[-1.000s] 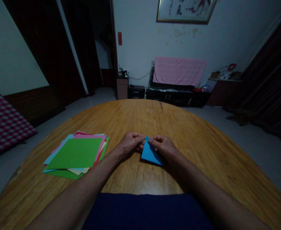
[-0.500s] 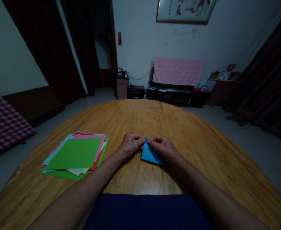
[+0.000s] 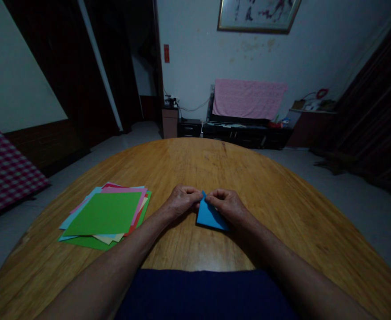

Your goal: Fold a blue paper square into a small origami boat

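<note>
A folded blue paper point(image 3: 209, 217), triangular in outline, lies on the round wooden table point(image 3: 282, 209) just in front of me. My left hand point(image 3: 181, 200) pinches its upper tip from the left with curled fingers. From the right, my right hand point(image 3: 228, 204) pinches the same tip and rests over the paper's right edge. The two hands' fingertips nearly touch at the tip.
A loose stack of coloured paper squares point(image 3: 106, 215), green sheet on top, lies on the table to the left of my hands. Beyond the table stand a low dark cabinet under a pink cloth point(image 3: 248, 98) and a checked cushion point(image 3: 2, 171) at far left.
Both hands and the blue paper shifted slightly upward and away from me, and the paper lies a little flatter. The stack has not moved.
</note>
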Motion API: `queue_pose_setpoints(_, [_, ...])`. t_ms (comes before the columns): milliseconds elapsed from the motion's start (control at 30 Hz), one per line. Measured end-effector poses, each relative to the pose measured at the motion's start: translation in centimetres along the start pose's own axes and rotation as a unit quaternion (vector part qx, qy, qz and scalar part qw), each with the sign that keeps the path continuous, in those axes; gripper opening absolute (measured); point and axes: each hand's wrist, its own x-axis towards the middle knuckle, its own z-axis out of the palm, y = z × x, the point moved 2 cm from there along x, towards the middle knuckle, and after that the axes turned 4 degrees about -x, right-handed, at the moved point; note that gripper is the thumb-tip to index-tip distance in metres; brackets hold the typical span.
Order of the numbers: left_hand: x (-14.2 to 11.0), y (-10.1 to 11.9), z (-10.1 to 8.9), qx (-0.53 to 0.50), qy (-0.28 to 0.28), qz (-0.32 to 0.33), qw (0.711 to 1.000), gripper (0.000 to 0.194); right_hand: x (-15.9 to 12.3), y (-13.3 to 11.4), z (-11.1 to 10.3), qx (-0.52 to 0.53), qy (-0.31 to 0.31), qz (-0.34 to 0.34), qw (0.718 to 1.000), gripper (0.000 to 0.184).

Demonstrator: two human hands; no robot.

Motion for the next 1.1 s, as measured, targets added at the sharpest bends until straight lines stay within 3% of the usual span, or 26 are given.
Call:
queue_pose_setpoints(400, [-0.2, 0.5, 0.2, 0.01, -0.019, -0.03, 0.999, 0.015, -0.1, 0.1, 0.3, 0.083, -0.059, 0.011, 0.995, 0.025])
queue_pose_setpoints(700, [-0.5, 0.4, -0.1, 0.05, -0.066, -0.059, 0.995, 0.014, -0.2, 0.4, 0.2, 0.055, -0.08, 0.011, 0.995, 0.018])
queue_pose_setpoints(1100, [-1.2, 1.0, 0.6, -0.049, -0.069, -0.053, 0.995, 0.016, -0.4, 0.1, 0.7, 0.073, -0.03, 0.007, 0.997, 0.023])
